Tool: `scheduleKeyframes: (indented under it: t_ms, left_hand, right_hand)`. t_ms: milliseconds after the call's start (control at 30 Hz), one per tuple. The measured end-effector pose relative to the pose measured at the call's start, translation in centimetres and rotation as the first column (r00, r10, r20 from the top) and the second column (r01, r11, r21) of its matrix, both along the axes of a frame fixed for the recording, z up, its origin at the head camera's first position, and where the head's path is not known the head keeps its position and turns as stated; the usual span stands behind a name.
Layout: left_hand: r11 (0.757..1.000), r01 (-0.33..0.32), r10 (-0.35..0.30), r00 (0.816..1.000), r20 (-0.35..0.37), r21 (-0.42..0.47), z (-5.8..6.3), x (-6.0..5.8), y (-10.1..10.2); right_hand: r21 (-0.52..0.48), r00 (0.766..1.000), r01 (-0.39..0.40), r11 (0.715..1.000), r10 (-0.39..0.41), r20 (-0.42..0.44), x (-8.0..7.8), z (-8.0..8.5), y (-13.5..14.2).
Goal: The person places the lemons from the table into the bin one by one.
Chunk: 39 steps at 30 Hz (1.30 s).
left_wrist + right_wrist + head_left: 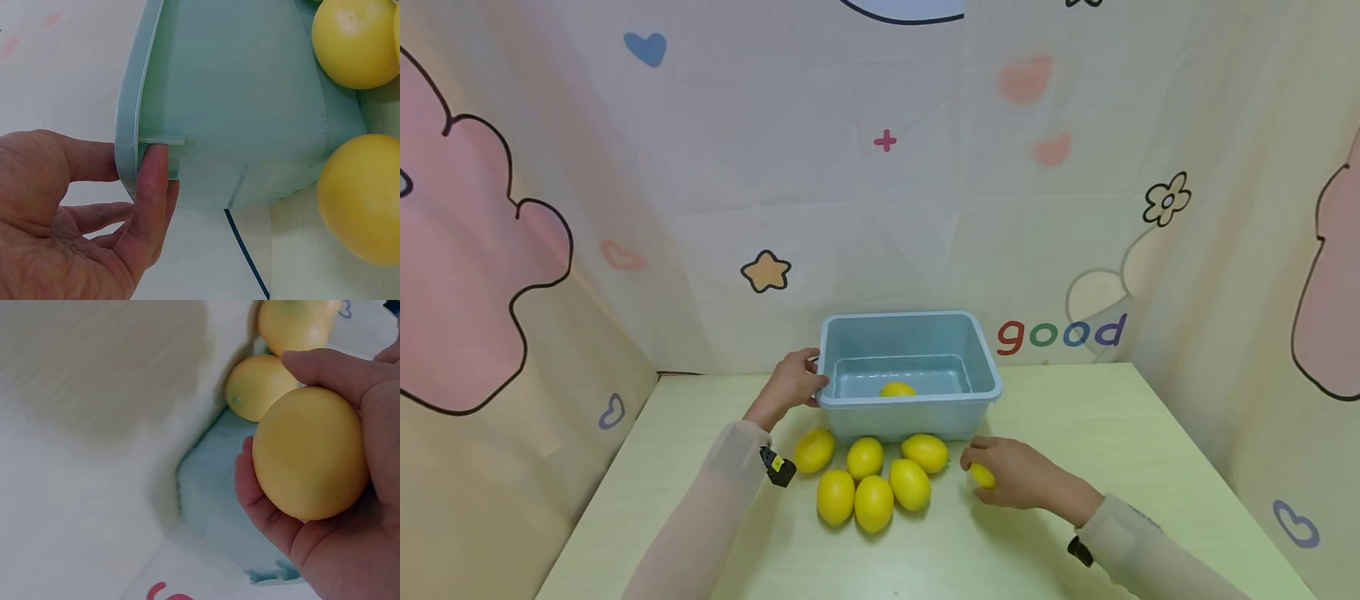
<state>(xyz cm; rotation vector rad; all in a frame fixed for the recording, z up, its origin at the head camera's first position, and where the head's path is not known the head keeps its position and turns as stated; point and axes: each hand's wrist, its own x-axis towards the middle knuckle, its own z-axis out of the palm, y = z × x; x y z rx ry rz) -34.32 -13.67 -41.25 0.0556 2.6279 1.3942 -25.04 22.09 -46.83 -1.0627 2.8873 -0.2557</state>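
A light blue plastic bin [910,417] stands at the back of the table with one lemon [897,389] inside. My left hand [793,379] grips its left rim, thumb on one side and fingers under the edge, as the left wrist view [150,181] shows. In my right hand [1018,475], to the right of the bin's front, is a lemon [310,453], with fingers curled round it. Several more lemons [874,503] lie on the table in front of the bin, the nearest to my right hand being a lemon [925,453] by the bin's front wall.
The pale wooden table [1075,417] reaches back to a printed curtain [910,233], close behind the bin. Curtains also hang along both sides. A lemon [814,451] lies just below my left wrist, near a black wrist device [777,467].
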Motion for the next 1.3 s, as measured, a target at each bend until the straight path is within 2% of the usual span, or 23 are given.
scheduleKeyframes:
  t_ms: [300,433,600,1000,1300]
  left_hand:
    - [1.000,0.009,-0.009,0.999,-0.033,0.009,-0.1,0.0,0.0]
    - [1.000,0.006,-0.006,1.000,-0.026,0.013,-0.1,0.0,0.0]
    - [1.000,0.005,-0.005,1.000,-0.030,0.021,-0.1,0.1,-0.1]
    - [1.000,0.009,-0.008,0.999,-0.031,0.024,0.0,0.1,-0.2]
    - [1.000,0.008,-0.008,1.000,-0.019,0.024,0.0,0.1,-0.1]
  right_hand:
    - [-0.010,0.998,-0.018,1.000,0.017,-0.067,1.3,3.2,-1.0]
    - [-0.025,0.996,-0.026,0.999,0.023,-0.091,1.6,4.6,-1.3]
    - [-0.054,0.987,-0.050,0.997,0.041,-0.157,1.9,6.2,-1.5]
    - [-0.027,0.977,-0.057,0.998,0.050,-0.207,1.8,8.4,-1.8]
    - [-0.038,0.967,-0.030,0.999,0.019,-0.255,1.4,10.6,-1.6]
